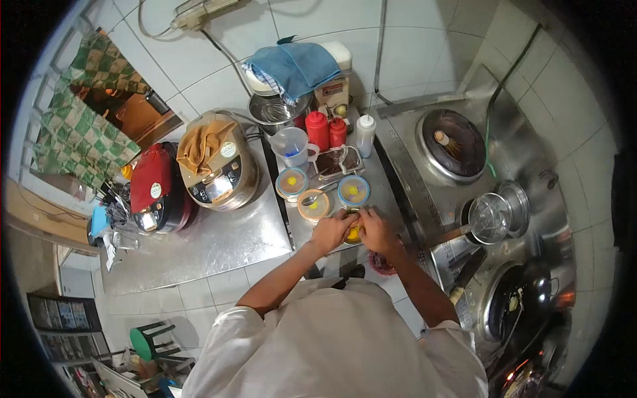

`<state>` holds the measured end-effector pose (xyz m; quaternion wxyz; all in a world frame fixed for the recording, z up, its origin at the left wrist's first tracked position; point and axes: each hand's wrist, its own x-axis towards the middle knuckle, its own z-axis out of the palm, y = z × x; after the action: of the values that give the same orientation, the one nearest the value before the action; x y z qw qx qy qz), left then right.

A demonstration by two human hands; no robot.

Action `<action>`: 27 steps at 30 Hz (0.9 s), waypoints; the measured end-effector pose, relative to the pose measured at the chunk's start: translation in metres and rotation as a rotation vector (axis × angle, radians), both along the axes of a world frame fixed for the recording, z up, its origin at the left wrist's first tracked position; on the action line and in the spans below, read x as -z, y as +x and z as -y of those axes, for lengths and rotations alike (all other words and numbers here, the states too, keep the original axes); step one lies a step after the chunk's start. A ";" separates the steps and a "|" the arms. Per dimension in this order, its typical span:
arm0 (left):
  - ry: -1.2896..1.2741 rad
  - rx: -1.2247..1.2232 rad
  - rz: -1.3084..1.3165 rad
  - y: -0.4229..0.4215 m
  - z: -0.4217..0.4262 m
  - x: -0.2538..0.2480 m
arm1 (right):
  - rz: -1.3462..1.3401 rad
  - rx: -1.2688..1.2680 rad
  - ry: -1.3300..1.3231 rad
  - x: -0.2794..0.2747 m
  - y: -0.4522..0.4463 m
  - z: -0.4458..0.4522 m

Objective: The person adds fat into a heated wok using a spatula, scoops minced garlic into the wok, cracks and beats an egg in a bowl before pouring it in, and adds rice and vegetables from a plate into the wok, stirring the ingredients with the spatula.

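Observation:
At the front edge of the steel counter, my left hand point(333, 232) and my right hand point(375, 232) meet over a small round container point(354, 235) with yellow on it. Fingers of both hands are closed on its rim from either side and hide most of it. Just beyond stands a similar round container with a blue-rimmed clear lid point(353, 191). To the left are an orange-rimmed container point(313, 205) and another blue-rimmed container point(292, 181).
Behind stand a plastic measuring jug point(289, 144), red squeeze bottles point(318, 130), a white-capped bottle point(365, 132) and a dark-filled tray point(337, 163). Rice cookers point(222, 169) are left. Woks point(451, 142), a long-handled strainer point(490, 219) and a lit burner point(517, 375) are right.

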<state>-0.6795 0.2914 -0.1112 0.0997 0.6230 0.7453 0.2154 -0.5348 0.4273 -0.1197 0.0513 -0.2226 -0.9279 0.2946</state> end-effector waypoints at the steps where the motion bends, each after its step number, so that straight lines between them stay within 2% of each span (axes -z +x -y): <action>1: -0.026 -0.001 -0.013 0.000 -0.001 -0.004 | -0.037 0.007 0.011 0.003 0.001 0.000; 3: -0.026 -0.001 -0.006 0.002 -0.002 -0.012 | -0.075 0.023 0.016 0.014 0.001 -0.002; 5: -0.030 0.010 0.002 0.003 -0.003 -0.016 | -0.308 0.007 -0.095 0.035 0.002 -0.005; 6: -0.036 -0.021 0.018 0.004 -0.005 -0.015 | -0.305 0.035 -0.101 0.041 0.001 -0.006; 8: -0.061 0.007 0.048 0.013 -0.010 -0.017 | -0.282 0.125 -0.955 0.049 0.001 -0.006; 9: -0.010 0.001 0.096 0.017 -0.012 -0.024 | -0.293 0.180 -0.961 0.039 0.006 -0.005; 11: 0.020 0.010 0.195 0.024 -0.020 -0.028 | -0.154 0.422 -1.280 0.006 0.017 0.001; 14: 0.060 0.078 0.258 0.038 -0.027 -0.048 | -0.285 0.525 -1.474 0.021 0.048 0.010; 15: 0.066 0.053 0.274 0.039 -0.026 -0.050 | -0.415 0.513 -1.513 0.031 0.067 0.018; 16: 0.048 0.054 0.275 0.037 -0.023 -0.056 | -0.414 0.520 -1.530 0.034 0.083 0.022; 18: 0.018 -0.063 0.519 0.027 -0.013 -0.075 | -0.512 0.700 -1.683 0.035 0.115 0.025; 19: -0.031 -0.164 0.623 0.022 -0.004 -0.091 | -0.500 0.703 -1.699 0.041 0.132 0.028; 21: -0.171 -0.241 0.670 0.000 0.013 -0.113 | -0.503 0.871 -1.692 0.053 0.163 0.035; 22: -0.245 -0.277 0.703 -0.008 0.022 -0.118 | -0.493 0.874 -1.709 0.063 0.176 0.042; 24: -0.322 -0.274 0.646 -0.027 0.040 -0.109 | -0.411 1.160 -1.652 0.088 0.194 0.047; 27: -0.395 -0.254 0.572 -0.038 0.061 -0.085 | -0.359 1.289 -1.612 0.124 0.207 0.044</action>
<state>-0.7174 0.2305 -0.0265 0.3947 0.4092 0.7858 0.2435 -0.3277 0.3835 -0.2433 0.1722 -0.5963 -0.1412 0.7713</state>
